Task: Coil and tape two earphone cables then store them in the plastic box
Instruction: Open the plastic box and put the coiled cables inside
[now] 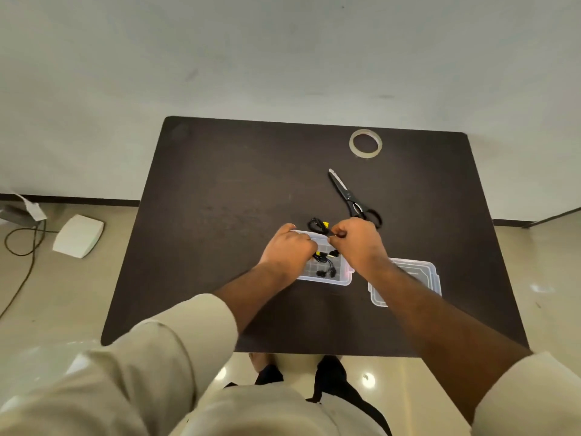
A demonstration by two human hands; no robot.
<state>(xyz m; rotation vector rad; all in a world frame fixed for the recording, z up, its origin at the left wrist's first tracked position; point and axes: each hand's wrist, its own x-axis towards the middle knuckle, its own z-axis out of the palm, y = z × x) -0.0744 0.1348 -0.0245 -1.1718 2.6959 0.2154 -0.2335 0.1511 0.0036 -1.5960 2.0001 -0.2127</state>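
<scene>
A clear plastic box [341,280] stands open in the middle of the dark table [220,199]. A black earphone cable [327,265] with earbuds and a yellow tag lies inside it. Over the box, my left hand [287,250] grips one part of this cable with curled fingers. My right hand [358,243] pinches the cable's black end near the box's far edge. A second coiled black earphone cable [318,225] with a yellow tag lies on the table just beyond the box.
The box's clear lid [421,272] lies right of the box, partly under my right forearm. Black scissors [352,199] lie beyond my right hand. A roll of clear tape [365,143] sits near the far right edge. A white device [78,236] rests on the floor at left.
</scene>
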